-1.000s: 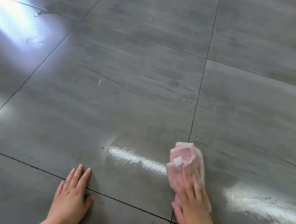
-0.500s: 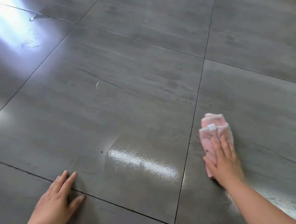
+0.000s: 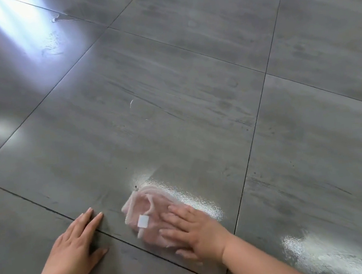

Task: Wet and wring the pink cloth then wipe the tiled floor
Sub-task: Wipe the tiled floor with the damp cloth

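The glossy grey stone-look tiled floor (image 3: 180, 74) fills the whole view, its large square tiles divided by thin dark grout lines. A bright streak of reflected light lies far up and to the left of the cloth, and a wet shining patch (image 3: 191, 197) spreads along the cloth's far right edge; a second wet sheen (image 3: 317, 254) lies well to the right of the cloth, near the bottom edge of the view.

The crumpled pale pink cloth (image 3: 147, 209) lies flat on the floor, on the tile just beyond a grout line. A small white square label (image 3: 143, 221) shows on its near left part.

The right hand (image 3: 196, 231) presses down on the right half of the cloth, palm flat, fingers spread and pointing left across the fabric. It grips nothing; it lies open on top. The left hand (image 3: 75, 248) rests just left of the cloth, apart from it, palm flat on the bare floor with fingers straight and close together, crossing the grout line.

A small white curved fleck (image 3: 131, 103) lies on the tile well beyond the cloth.
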